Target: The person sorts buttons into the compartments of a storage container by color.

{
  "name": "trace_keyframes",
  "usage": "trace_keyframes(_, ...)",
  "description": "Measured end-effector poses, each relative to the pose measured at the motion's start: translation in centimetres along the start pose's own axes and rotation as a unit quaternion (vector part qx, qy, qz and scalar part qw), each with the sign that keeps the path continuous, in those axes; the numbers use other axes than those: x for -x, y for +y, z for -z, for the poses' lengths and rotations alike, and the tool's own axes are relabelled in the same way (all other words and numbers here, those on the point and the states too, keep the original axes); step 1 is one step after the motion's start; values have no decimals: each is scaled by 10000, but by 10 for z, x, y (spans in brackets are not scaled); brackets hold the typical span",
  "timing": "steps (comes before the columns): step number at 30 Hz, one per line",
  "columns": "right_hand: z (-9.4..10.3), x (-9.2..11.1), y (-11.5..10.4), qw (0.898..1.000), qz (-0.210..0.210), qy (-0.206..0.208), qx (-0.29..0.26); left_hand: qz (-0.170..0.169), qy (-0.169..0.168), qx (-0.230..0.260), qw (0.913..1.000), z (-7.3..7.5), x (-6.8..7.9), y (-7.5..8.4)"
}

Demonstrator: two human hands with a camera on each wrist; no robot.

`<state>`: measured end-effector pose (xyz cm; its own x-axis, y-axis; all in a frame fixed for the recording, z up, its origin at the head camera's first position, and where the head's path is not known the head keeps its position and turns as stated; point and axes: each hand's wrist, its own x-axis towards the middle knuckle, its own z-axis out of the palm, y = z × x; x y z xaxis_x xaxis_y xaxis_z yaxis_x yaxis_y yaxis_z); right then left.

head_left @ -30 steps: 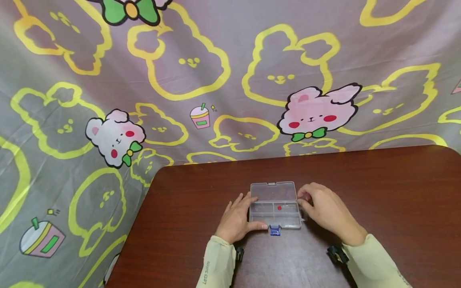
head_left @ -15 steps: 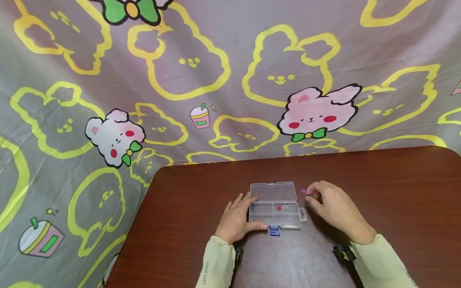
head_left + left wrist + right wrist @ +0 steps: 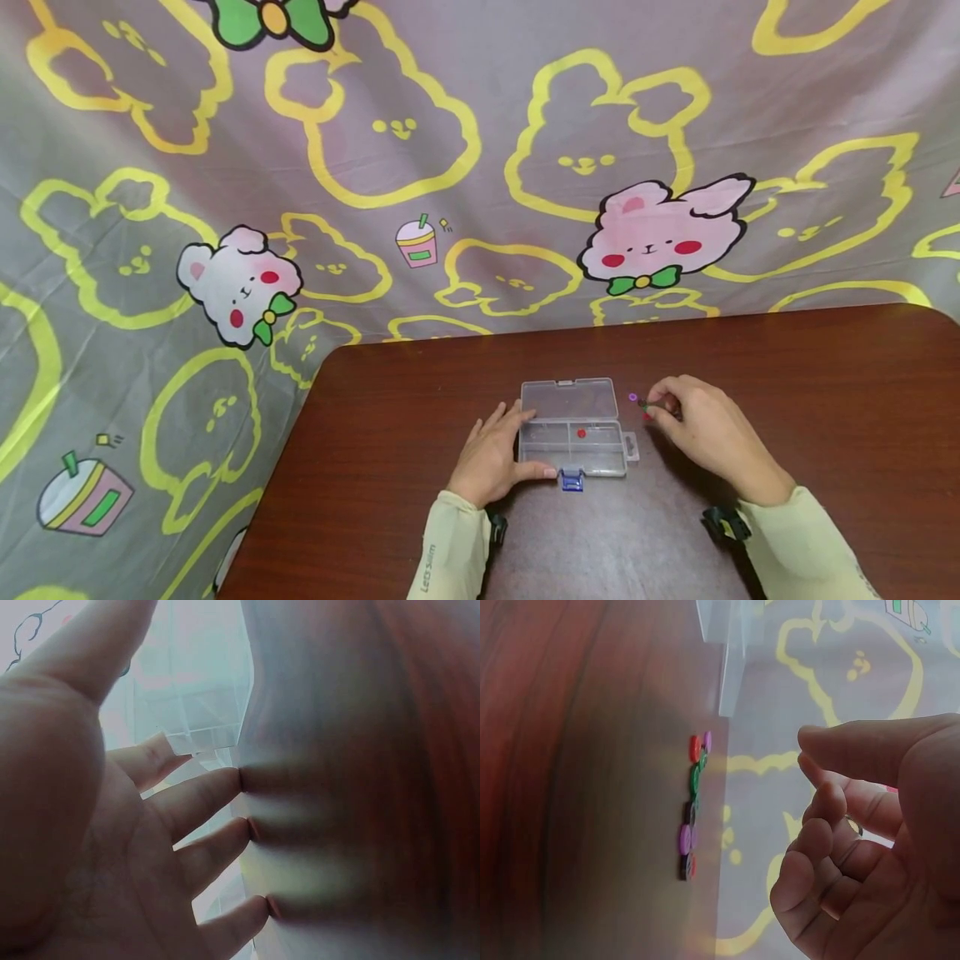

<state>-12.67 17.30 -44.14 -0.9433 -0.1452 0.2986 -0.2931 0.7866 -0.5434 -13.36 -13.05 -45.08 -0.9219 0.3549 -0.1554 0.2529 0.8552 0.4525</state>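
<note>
A clear plastic compartment box (image 3: 597, 461) lies on the table with its lid (image 3: 567, 400) folded back. One small red disc (image 3: 581, 433) sits in its back right compartment. My left hand (image 3: 491, 454) steadies the box's left side, thumb at the front edge by the blue latch (image 3: 572, 481); in the left wrist view its fingers are spread, tips on the table. To the right of the box my right hand (image 3: 701, 429) hovers over small coloured discs that look like buttons, including a purple one (image 3: 632, 397). Its thumb and forefinger tips come close together, with nothing visible between them.
In the right wrist view a group of green, purple, red and dark discs (image 3: 696, 780) lies on the table below the hand. A hanging tab (image 3: 632, 447) juts from the box's right side. Patterned cloth (image 3: 510, 167) hangs behind the brown table (image 3: 405, 400).
My right hand has moved from the box's right edge rightward to the loose discs, uncovering the hanging tab and the purple disc. My left hand and the box have stayed put.
</note>
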Motion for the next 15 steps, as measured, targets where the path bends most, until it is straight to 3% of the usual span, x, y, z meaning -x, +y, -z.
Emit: trace_keyframes(15, 3, -1, 17, 9997, -206, -91, 79, -46, 55, -54, 10000, 0, 1, 0)
